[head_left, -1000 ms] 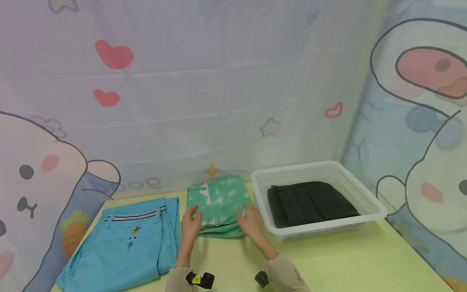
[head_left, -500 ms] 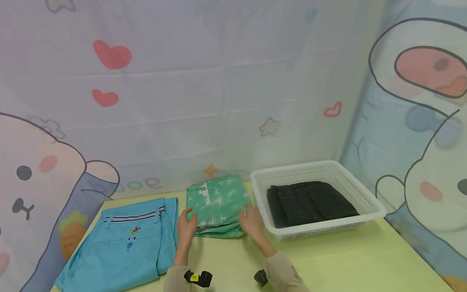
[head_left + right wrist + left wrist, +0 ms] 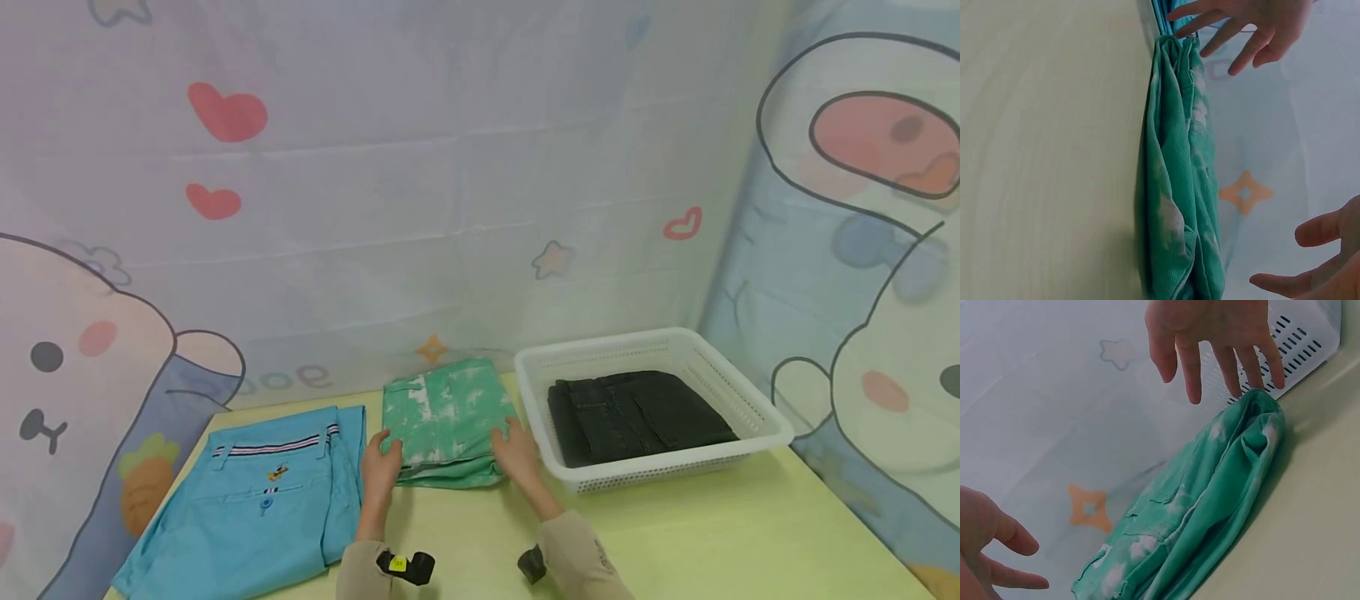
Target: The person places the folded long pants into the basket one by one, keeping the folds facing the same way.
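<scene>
Basically, the green-and-white mottled, folded cloth garment (image 3: 450, 417) lies where it was, on the pale yellow tabletop (image 3: 468, 542). Left hand (image 3: 381, 468) sits slightly farther out than a second ago, now at the garment's 8 o'clock; right hand (image 3: 517, 454) at its 4 o'clock, only slightly shifted. Fingers on both spread wide, beside the edges; can't tell if touching. Sky-blue cloth trousers (image 3: 262, 508) at 8 o'clock, white perforated plastic basket (image 3: 675, 460) at 3, holding a black folded denim garment (image 3: 645, 421). Yellow label (image 3: 398, 564) on left wrist, too small to read; right sleeve print (image 3: 605, 558) illegible. Faint backdrop lettering (image 3: 313, 377), about 10 o'clock, only partly legible.
</scene>
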Action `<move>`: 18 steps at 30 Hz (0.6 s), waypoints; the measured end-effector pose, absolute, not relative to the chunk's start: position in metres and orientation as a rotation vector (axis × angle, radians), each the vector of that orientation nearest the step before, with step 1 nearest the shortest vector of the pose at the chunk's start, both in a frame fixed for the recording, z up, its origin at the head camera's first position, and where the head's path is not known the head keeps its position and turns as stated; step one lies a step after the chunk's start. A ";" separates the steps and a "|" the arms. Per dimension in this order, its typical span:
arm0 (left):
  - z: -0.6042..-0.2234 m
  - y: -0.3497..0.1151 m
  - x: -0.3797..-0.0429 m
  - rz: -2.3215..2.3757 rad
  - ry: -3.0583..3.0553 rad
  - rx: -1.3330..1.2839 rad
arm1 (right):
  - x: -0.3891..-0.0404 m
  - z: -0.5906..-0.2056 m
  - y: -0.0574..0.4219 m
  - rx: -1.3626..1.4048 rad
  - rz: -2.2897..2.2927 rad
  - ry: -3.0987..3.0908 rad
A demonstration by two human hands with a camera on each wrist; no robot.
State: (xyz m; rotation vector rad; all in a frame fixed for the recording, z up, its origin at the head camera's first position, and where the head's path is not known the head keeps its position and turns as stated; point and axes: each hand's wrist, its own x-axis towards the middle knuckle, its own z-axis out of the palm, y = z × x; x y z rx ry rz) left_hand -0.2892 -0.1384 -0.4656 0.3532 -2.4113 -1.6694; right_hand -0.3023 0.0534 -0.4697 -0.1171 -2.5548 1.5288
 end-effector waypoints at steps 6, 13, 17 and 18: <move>-0.472 -0.139 -0.294 -1.735 -2.433 0.400 | -0.307 -0.473 0.054 -0.107 1.569 -2.547; -0.475 -0.139 -0.299 -1.782 -2.432 0.424 | -0.313 -0.483 0.058 -0.128 1.700 -2.526; -0.474 -0.140 -0.297 -1.775 -2.459 0.385 | -0.315 -0.488 0.060 -0.145 1.721 -2.529; -0.474 -0.141 -0.297 -1.763 -2.471 0.378 | -0.315 -0.489 0.060 -0.144 1.719 -2.530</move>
